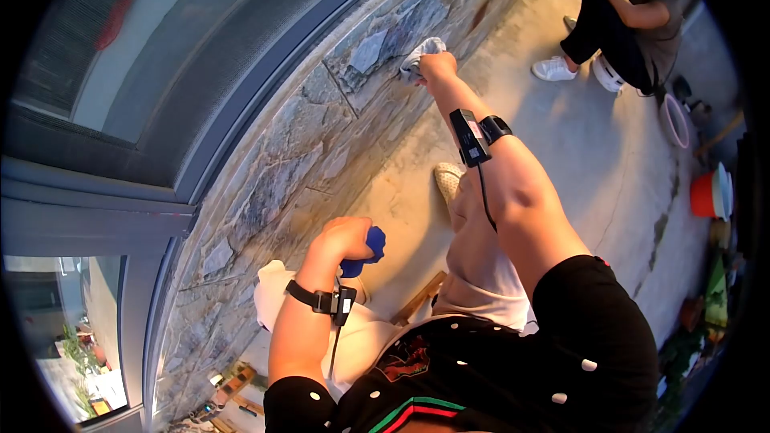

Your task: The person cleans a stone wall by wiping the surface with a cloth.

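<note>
A crumpled light grey cloth (412, 64) is gripped in my right hand (439, 66), which reaches far forward. The cloth rests against the stone-clad wall (277, 156). Nearer my body, my left hand (345, 236) is bent over my lap with its fingers curled round a deep blue object (373, 247). Most of that object is hidden by the hand, so its kind does not show.
Above the wall runs a grey window frame (228, 104). A person (642, 20) sits low at the upper right, hands together. A red-orange bucket (707, 195) and a pink-rimmed basin (675, 122) stand along the right side. My shoe (447, 183) rests on the concrete floor.
</note>
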Motion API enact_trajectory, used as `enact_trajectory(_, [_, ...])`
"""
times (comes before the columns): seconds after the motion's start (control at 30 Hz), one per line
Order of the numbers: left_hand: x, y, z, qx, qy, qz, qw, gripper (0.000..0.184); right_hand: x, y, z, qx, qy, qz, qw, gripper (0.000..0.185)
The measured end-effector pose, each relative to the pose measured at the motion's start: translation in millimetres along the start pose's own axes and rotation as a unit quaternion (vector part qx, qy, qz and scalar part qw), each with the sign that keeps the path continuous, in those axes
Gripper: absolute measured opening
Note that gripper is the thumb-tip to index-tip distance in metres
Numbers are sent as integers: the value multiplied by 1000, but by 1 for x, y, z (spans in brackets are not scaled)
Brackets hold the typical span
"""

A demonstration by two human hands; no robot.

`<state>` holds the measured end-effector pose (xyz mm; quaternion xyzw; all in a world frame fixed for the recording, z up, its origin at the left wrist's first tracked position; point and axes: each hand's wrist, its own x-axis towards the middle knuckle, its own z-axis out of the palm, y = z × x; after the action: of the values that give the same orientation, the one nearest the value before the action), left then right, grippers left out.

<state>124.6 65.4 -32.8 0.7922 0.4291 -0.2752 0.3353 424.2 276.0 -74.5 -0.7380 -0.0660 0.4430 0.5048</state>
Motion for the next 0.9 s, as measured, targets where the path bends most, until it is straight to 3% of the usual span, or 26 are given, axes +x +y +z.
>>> enact_trajectory(0.1, [1, 3, -2, 4, 2, 5, 1000, 48, -20, -10, -8, -28, 7, -69, 997, 36])
enact_trajectory(0.17, [3, 6, -1, 7, -1, 8, 1000, 49, -1, -9, -5, 44, 3, -266, 963, 50])
enact_trajectory(0.2, [5, 6, 2, 18, 12, 19, 1000, 50, -11, -17, -7, 46, 4, -267, 963, 50])
enact_trajectory(0.27, [6, 9, 2, 29, 26, 31, 999, 50, -47, -43, -12, 64, 68, -396, 913, 67])
enact_trajectory(0.3, [5, 12, 0, 28, 26, 33, 999, 51, -48, -50, -15, 64, 69, -397, 913, 67])
enact_trajectory(0.37, [5, 13, 0, 28, 26, 35, 999, 51, -52, -62, -18, -11, 113, -540, 834, 77])
enact_trajectory(0.53, [0, 15, -6, 29, 11, 21, 999, 48, -32, -70, -17, -35, 146, -556, 817, 68])
enact_trajectory(0.6, [1, 13, -6, 34, 10, 22, 999, 48, -18, -73, -25, 15, 80, -499, 863, 57])
enact_trajectory(0.63, [1, 12, -5, 39, 7, 23, 999, 47, -4, -72, -24, -4, 102, -468, 878, 48])
enact_trajectory(0.67, [0, 12, -5, 38, 6, 24, 999, 47, 7, -64, -23, -5, 103, -467, 878, 48])
enact_trajectory(0.73, [0, 13, -6, 41, 10, 28, 999, 46, 24, -52, -24, -79, 116, -363, 921, 47])
enact_trajectory(0.8, [0, 13, -6, 37, 14, 32, 999, 45, 49, -33, -19, -125, 142, -343, 920, 41])
enact_trajectory(0.87, [1, 13, -5, 32, 17, 34, 999, 44, 56, -20, -18, -120, 85, -253, 956, 36])
enact_trajectory(0.9, [2, 13, -4, 27, 19, 34, 999, 43, 50, -20, -21, -120, 85, -254, 956, 36])
